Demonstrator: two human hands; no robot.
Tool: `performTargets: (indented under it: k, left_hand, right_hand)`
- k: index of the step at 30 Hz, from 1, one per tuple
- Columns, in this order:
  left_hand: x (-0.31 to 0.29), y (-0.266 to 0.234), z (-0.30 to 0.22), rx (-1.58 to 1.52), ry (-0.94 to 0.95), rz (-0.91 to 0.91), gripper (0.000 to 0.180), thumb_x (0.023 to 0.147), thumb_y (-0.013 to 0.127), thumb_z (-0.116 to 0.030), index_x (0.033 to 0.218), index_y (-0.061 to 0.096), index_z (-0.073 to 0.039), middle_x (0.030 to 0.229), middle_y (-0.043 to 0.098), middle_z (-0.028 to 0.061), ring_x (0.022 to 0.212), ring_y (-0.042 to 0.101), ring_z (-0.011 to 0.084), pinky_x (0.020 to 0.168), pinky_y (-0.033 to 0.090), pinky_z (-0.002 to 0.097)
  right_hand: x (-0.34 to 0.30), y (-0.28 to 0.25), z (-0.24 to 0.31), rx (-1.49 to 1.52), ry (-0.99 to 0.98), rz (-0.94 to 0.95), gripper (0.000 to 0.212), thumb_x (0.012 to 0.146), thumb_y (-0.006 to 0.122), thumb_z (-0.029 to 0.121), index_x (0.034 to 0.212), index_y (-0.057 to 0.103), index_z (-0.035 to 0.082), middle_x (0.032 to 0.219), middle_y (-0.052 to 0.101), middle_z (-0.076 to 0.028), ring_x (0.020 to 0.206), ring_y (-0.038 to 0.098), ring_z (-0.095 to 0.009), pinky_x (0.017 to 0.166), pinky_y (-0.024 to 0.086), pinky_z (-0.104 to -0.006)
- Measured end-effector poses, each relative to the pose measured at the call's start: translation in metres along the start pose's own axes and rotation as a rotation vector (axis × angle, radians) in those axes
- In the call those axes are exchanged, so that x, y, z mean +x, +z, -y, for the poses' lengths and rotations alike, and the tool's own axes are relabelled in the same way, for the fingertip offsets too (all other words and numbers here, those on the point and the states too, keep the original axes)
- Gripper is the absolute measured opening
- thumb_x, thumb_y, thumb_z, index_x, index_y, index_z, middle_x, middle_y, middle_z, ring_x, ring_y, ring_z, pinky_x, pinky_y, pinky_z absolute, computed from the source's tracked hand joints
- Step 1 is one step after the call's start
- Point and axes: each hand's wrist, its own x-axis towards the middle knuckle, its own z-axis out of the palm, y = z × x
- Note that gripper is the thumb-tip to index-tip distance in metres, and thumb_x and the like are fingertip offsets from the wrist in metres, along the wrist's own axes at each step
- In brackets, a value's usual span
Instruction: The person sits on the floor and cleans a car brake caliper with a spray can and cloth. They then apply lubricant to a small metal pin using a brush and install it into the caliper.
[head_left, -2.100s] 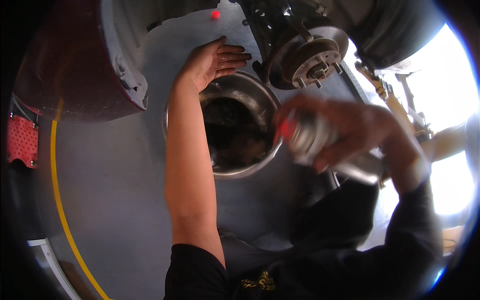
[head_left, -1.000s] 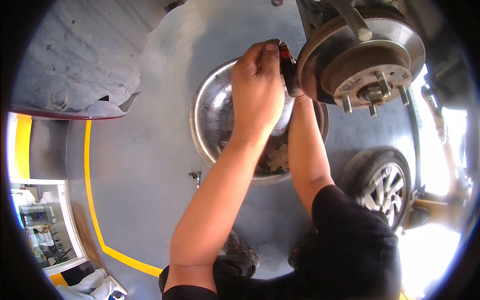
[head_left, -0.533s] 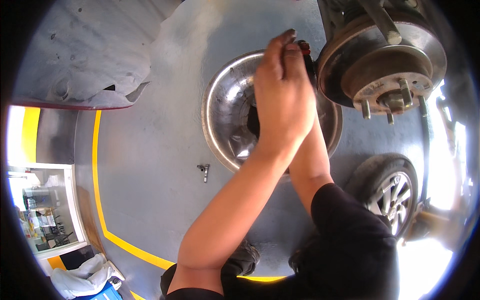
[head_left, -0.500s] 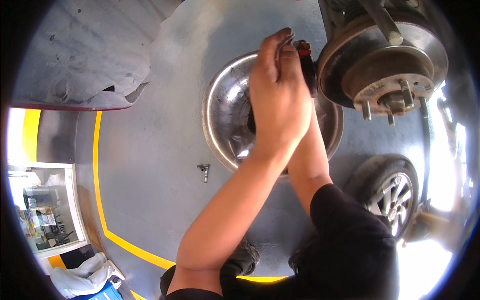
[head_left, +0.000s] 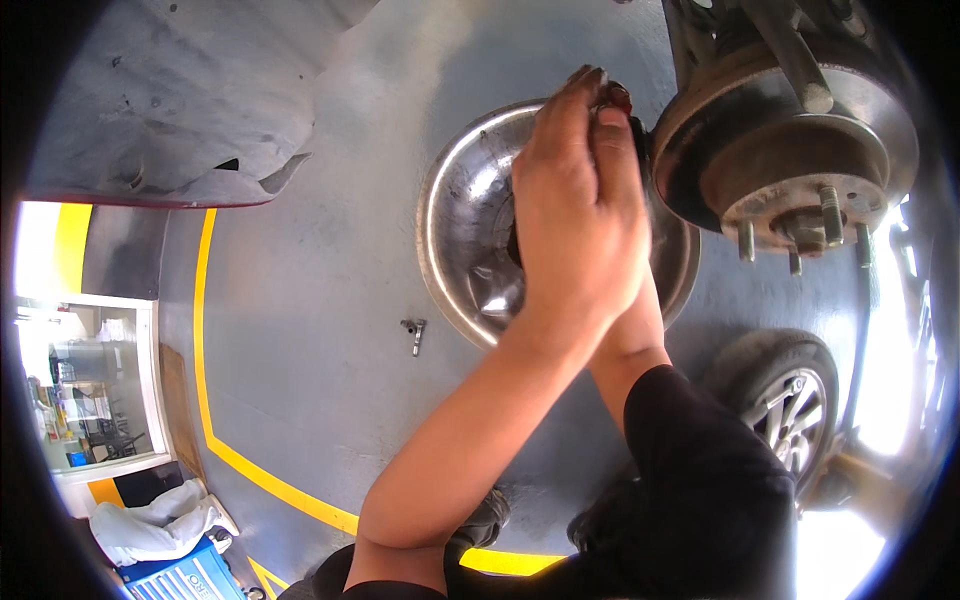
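Note:
My left hand (head_left: 580,210) is raised in front of me, fingers together and curled over a spray can (head_left: 621,97). Only the can's red top and a dark sliver of it show, at my fingertips. My right hand (head_left: 640,300) comes up underneath and is almost fully hidden behind the left; only its wrist and the black sleeve show. Both hands are close against the left edge of a rusty brake disc and hub (head_left: 790,150) with bare wheel studs. A round metal basin (head_left: 450,220) lies on the grey floor below the hands.
A small metal bolt (head_left: 413,335) lies on the floor left of the basin. A removed wheel (head_left: 790,400) lies at the lower right. A grey wheel-arch liner (head_left: 170,100) hangs at the upper left. A yellow floor line (head_left: 205,350), white rags (head_left: 150,530) and a blue box are at the lower left.
Two seconds ago my left hand lay flat by the basin and my right held the can apart. Both hands have since come together at the can beside the brake disc and stay there.

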Motion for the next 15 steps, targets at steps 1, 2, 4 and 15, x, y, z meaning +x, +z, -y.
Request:
performTargets:
  k: [1,2,4,15]
  left_hand:
    - [0.001,0.008,0.000,-0.015,0.024,-0.002,0.024,0.099,0.051,-0.005,0.115,0.063,0.009,0.101,0.070,0.0257,0.094,0.068,0.0421,0.084,0.053,0.0472]
    - [0.002,0.015,0.003,-0.024,0.046,-0.008,0.024,0.099,0.051,-0.004,0.113,0.063,0.010,0.099,0.069,0.0259,0.092,0.067,0.0426,0.083,0.053,0.0484]
    - [0.005,0.025,0.008,-0.051,0.078,-0.037,0.022,0.098,0.050,-0.003,0.110,0.063,0.010,0.094,0.069,0.0248,0.087,0.066,0.0429,0.078,0.052,0.0509]
    - [-0.003,0.038,0.025,0.198,0.084,-0.150,0.029,0.094,0.049,-0.008,0.116,0.065,0.001,0.103,0.070,0.0182,0.103,0.063,0.0362,0.097,0.037,0.0466]
  right_hand:
    - [-0.003,-0.003,0.002,-0.030,0.004,-0.013,0.070,0.089,0.070,0.051,0.139,0.050,0.007,0.118,0.066,-0.019,0.102,0.066,-0.032,0.087,0.054,-0.0413]
    - [-0.008,-0.003,0.003,-0.059,0.011,-0.022,0.070,0.089,0.070,0.051,0.140,0.050,0.007,0.118,0.066,-0.019,0.102,0.066,-0.032,0.087,0.054,-0.0413]
    - [-0.015,-0.005,0.004,-0.117,0.021,-0.037,0.071,0.089,0.070,0.051,0.140,0.050,0.007,0.118,0.066,-0.019,0.103,0.066,-0.032,0.087,0.053,-0.0413]
    - [-0.052,-0.007,-0.001,-0.383,0.074,-0.078,0.071,0.088,0.072,0.049,0.141,0.048,0.008,0.119,0.066,-0.019,0.106,0.065,-0.033,0.090,0.052,-0.0415]
